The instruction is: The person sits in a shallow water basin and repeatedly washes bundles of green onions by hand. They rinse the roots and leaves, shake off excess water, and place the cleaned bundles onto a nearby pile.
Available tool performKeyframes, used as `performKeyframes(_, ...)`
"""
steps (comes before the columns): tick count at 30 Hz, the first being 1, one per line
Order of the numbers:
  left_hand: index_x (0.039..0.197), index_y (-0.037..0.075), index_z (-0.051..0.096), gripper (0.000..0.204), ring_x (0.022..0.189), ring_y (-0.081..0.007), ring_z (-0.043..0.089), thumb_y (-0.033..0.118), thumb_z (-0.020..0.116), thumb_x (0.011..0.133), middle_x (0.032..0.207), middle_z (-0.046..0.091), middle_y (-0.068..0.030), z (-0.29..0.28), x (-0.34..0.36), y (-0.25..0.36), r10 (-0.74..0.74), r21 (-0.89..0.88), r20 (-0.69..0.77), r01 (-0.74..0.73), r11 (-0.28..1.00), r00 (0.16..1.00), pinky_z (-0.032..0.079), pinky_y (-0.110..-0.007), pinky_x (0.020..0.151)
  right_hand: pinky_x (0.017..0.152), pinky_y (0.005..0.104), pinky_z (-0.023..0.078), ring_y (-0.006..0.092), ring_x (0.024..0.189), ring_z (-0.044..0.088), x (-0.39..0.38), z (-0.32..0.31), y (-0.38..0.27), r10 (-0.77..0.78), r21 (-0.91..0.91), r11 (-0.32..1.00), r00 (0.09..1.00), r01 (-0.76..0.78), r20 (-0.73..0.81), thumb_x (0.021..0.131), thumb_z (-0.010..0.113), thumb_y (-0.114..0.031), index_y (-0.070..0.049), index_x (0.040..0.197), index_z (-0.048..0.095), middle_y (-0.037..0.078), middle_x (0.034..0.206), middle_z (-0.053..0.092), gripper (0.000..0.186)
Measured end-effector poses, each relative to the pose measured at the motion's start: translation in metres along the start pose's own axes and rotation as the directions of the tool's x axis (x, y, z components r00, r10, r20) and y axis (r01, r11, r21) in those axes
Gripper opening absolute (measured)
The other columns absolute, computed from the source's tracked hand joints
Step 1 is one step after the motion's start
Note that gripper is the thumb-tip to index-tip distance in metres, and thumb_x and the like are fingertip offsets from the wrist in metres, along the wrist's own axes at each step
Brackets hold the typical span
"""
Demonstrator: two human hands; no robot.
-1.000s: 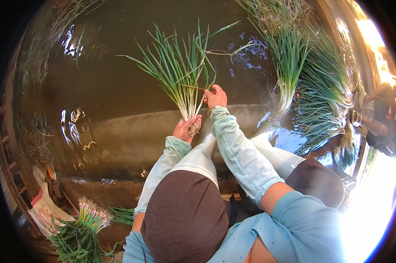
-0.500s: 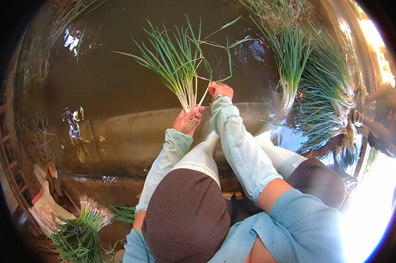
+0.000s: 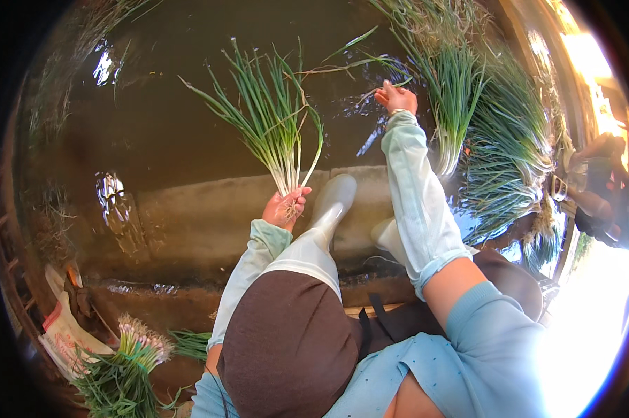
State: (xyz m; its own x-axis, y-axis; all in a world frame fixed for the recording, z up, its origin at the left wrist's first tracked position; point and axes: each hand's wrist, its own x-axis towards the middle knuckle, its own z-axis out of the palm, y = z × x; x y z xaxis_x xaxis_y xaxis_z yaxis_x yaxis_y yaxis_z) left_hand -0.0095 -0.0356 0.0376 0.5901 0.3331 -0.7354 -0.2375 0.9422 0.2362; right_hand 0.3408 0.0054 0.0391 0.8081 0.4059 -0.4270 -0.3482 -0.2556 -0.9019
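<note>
My left hand [image 3: 286,207] is closed round the white, rooted base of a bunch of green onions [image 3: 269,125], whose leaves fan out upward over brown water. My right hand [image 3: 396,99] is away to the upper right, fingers loosely bent and apart beside some thin loose leaves; I cannot make out anything held in it. Below my hands are my white boots [image 3: 335,205], standing by a pale submerged ledge [image 3: 168,209].
Large onion bundles [image 3: 506,146] lie along the right side of the water. At lower left are another bundle [image 3: 123,376] and a pale sack [image 3: 70,327]. Straggly leaves float at upper left. What looks like another person [image 3: 600,195] is at the far right edge.
My right hand has moved up and right, away from the bunch and the leaf it was pinching. My left hand still holds the bunch, shifted slightly left and down.
</note>
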Motion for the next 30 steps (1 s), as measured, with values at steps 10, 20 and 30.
performKeyframes(10, 0.106, 0.0, 0.056, 0.02, 0.067, -0.0078, 0.056, 0.007, 0.06, 0.088, 0.1, 0.065, -0.0116, 0.004, 0.007, -0.007, -0.001, 0.084, -0.03, 0.003, 0.996, 1.0, 0.049, -0.018, 0.058, 0.048, 0.0229, 0.05, 0.0135, 0.054, 0.061, -0.133, 0.041, 0.04, 0.424, -0.374, 0.899, 0.678, -0.23, 0.6, 0.09, 0.059, -0.016, 0.004, 0.102, 0.061, 0.01, 0.082, 0.067, 0.024)
performKeyframes(20, 0.107, -0.001, 0.055, 0.023, 0.076, -0.0105, 0.058, 0.013, 0.059, 0.09, 0.109, 0.063, -0.0165, 0.005, 0.004, -0.005, 0.02, 0.014, -0.004, -0.02, 1.0, 1.0, 0.047, -0.019, 0.06, 0.056, 0.0395, 0.048, 0.0279, 0.06, 0.062, -0.147, 0.032, 0.07, -0.159, -0.681, 0.41, 0.782, 0.607, 0.602, 0.084, 0.061, -0.029, -0.009, 0.082, 0.06, 0.009, 0.072, 0.064, 0.02)
performKeyframes(30, 0.112, 0.001, 0.054, 0.028, 0.076, -0.0093, 0.059, 0.017, 0.06, 0.09, 0.108, 0.065, -0.0119, 0.008, 0.002, -0.003, 0.041, 0.201, -0.004, -0.039, 0.979, 0.999, 0.047, -0.02, 0.061, 0.062, 0.037, 0.048, 0.0303, 0.064, 0.061, -0.128, 0.02, 0.048, -0.281, -0.578, 0.749, 0.945, 0.324, 0.165, 0.088, 0.058, -0.021, -0.007, 0.094, 0.06, 0.011, 0.072, 0.063, 0.015)
